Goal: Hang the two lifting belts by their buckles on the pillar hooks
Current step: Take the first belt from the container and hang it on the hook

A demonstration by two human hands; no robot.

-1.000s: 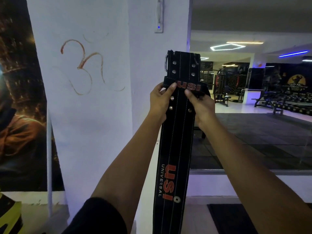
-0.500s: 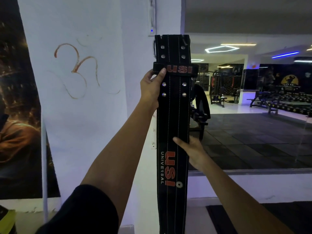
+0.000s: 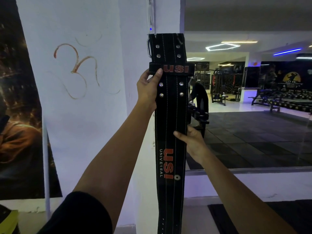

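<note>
Black stitched leather lifting belt (image 3: 170,115), grasped by left hand (image 3: 148,89) at ten o'clock and right hand (image 3: 193,142) at four, is nearing the white pillar (image 3: 135,48); neither belt looks hung yet.

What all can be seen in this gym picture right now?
lifting belt: one, black with red USI lettering, held upright against the pillar
buckle: one, silver, at the belt's top left edge
pillar: one, white, centre
drawn symbol: one, orange, on the pillar's left face
poster: one, dark with orange tones, far left
mirror: one, right, showing gym equipment
left hand: grips the belt near the loop
right hand: holds the belt's right edge lower down
</note>
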